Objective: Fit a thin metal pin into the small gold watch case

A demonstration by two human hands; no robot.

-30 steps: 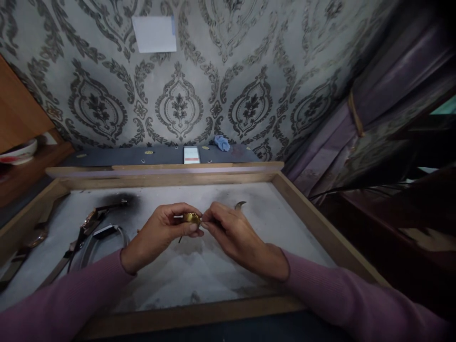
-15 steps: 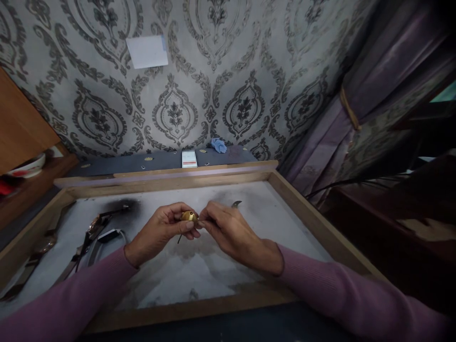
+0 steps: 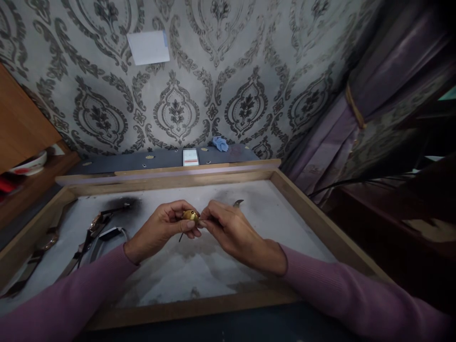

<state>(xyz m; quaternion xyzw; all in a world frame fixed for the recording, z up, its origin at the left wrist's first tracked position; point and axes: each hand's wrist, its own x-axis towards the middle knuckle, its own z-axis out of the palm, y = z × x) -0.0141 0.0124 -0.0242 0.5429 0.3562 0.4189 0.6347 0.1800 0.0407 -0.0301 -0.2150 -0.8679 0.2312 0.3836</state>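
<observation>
My left hand (image 3: pixel 166 223) is closed on a small, shiny gold watch case (image 3: pixel 190 215), held between thumb and fingers above the white-lined tray (image 3: pixel 171 280). A thin dark pin-like piece (image 3: pixel 181 237) sticks out below those fingers. My right hand (image 3: pixel 228 228) pinches thumb and forefinger together at the case's right edge. Whatever is in that pinch is hidden by the fingertips. Behind the right hand, a dark curved pointed piece (image 3: pixel 238 203) lies on the tray's lining.
Several watches with straps lie at the left of the tray, among them a rose-gold watch (image 3: pixel 94 223) and a dark-faced watch (image 3: pixel 109 233). The tray has a raised wooden rim (image 3: pixel 302 218). Beyond it are a phone (image 3: pixel 190 157) and a crumpled blue cloth (image 3: pixel 220 144).
The view has shifted slightly. Both hands keep nearly the same pose at the watch case, which seems turned a little.
</observation>
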